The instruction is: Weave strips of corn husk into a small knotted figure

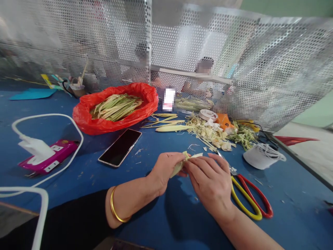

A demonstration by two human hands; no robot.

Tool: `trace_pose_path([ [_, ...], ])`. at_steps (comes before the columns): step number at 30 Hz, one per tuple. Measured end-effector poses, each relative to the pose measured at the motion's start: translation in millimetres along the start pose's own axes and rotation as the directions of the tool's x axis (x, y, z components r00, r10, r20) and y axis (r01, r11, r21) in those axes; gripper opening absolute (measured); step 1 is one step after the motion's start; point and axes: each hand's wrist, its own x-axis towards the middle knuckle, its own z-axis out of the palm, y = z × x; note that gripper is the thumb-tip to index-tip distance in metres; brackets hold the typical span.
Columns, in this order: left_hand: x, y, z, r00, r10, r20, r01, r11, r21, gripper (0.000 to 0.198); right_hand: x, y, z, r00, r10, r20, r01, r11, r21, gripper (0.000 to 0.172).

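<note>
Above the blue table, both my hands meet at a pale green strip of plant leaf (177,168), which looks folded or bent. My left hand (166,168), below a gold bangle, pinches the strip from the left. From the right, the fingers of my right hand (209,177) close on the same piece, and a pale end of it pokes out above them. The fingertips partly hide how the strip is folded. Just right of my right hand lie scissors (251,198) with one yellow and one red handle, their blades partly behind the hand.
A red plastic bag (85,119) holds long dried leaves. Loose leaf strips (171,128) and a heap of scraps (208,133) lie ahead, near a white roll (256,156). A phone (120,147) and a pink power strip (61,156) sit left. Perforated metal (179,45) stands behind; people are beyond it.
</note>
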Motion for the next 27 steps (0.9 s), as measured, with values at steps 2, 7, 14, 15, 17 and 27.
trace_pose_path([
  [2, 0.8, -1.9, -0.3, 1.0, 0.006, -0.002, -0.006, 1.0, -0.015, 0.022, -0.8, 0.9, -0.2, 1.0, -0.023, 0.007, 0.023, 1.0, -0.018, 0.02],
  [7, 2.7, -3.3, -0.2, 0.999, 0.047, -0.005, -0.047, 0.997, -0.065, 0.02, -0.9, 1.9, 0.6, 0.996, -0.08, 0.036, 0.082, 0.994, -0.074, 0.021],
  [14, 1.3, -3.8, -1.7, 0.998, 0.058, 0.04, -0.054, 0.994, -0.097, 0.014, -1.6, -6.3, 6.9, 0.969, -0.212, 0.124, 0.223, 0.972, -0.079, 0.029],
  [15, 1.1, -3.8, -1.7, 0.997, 0.058, 0.048, -0.053, 0.994, -0.096, 0.015, -1.7, -7.3, 7.3, 0.969, -0.214, 0.122, 0.225, 0.971, -0.079, 0.029],
  [17, 0.9, -3.5, -1.5, 0.998, 0.045, 0.05, -0.04, 0.995, -0.095, 0.019, -1.7, -7.7, 7.2, 0.979, -0.185, 0.087, 0.19, 0.98, -0.057, 0.026],
  [27, 4.7, 2.4, -4.6, 1.0, -0.013, 0.007, 0.013, 1.0, 0.003, 0.021, 1.1, 5.2, 11.0, 0.74, 0.633, 0.226, -0.65, 0.587, 0.482, 0.016],
])
